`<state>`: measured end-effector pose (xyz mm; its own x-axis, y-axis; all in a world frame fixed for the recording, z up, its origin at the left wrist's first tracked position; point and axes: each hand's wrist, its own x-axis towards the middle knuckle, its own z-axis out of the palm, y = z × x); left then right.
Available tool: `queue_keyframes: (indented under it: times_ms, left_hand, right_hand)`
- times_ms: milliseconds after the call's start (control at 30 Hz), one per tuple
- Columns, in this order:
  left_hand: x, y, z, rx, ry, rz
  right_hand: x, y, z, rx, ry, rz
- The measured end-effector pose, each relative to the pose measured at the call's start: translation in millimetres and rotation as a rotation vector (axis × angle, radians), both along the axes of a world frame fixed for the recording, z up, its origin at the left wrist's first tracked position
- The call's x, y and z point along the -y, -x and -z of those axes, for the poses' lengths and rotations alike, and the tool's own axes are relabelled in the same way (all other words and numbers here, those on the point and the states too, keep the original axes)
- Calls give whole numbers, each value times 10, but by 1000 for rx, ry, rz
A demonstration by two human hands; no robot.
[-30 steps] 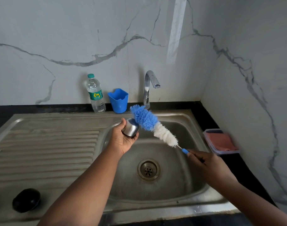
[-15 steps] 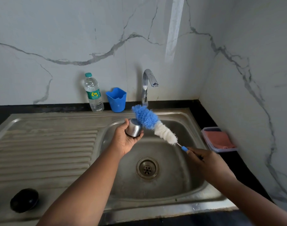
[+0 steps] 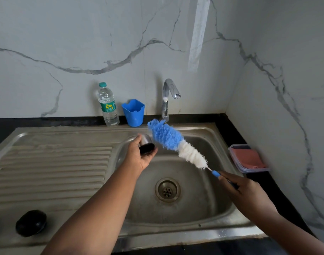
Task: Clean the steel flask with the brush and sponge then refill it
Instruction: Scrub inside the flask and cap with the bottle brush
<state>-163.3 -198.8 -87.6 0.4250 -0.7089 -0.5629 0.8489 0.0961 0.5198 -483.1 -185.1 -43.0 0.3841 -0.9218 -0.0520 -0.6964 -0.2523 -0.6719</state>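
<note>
Brushing step is at hand, I judge: above the sink (image 3: 220, 137) at frame centre the left hand (image 3: 137, 157) grips the steel flask (image 3: 146, 143), the right hand (image 3: 238, 186) pinches the brush (image 3: 173, 142) handle, whose bristles must next enter the flask's mouth.

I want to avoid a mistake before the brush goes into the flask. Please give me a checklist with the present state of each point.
1. Left hand grips the steel flask: ok.
2. Right hand holds the brush by its handle: ok.
3. Flask held over the sink basin: ok.
4. Flask opening faces the bristles: cannot tell.
5. Bristles inside the flask: not ok, they are beside it.
6. Tap running: not ok, no water shows.
</note>
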Motion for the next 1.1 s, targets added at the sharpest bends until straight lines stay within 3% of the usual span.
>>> queue_keyframes:
  times_ms: [133,400,533,667,800,833,900,1000,1067,1100]
  left_hand:
    - [34,-97,50,5,-162,19]
    - [3,87,20,179,-221,194]
    - [-2,92,7,143,-146,130]
    - [-33,169,-30,207,-111,176]
    - [-41,186,-134,203,-36,166]
    - [-35,147,-124,194,-17,171]
    - [-18,84,-109,178,-12,207]
    - [8,43,-92,243,-122,259]
    - [-23,48,-129,276,-229,251]
    - [-31,45,-123,266,-256,229]
  right_hand:
    - [-43,122,52,-147,58,-21]
    - [-99,-29,173,-334,351,-30]
    - [-107,-109,94,-346,331,-22]
    - [-39,-220,101,-204,16,-75]
    - [-8,-286,-31,252,-673,40]
    - [-10,-284,-85,295,-753,52]
    - [-9,-285,-105,242,-603,8]
    - [9,-264,-40,-249,85,-127]
    - [-11,-245,-24,-518,366,-131]
    - [-16,-245,-21,-554,429,-120]
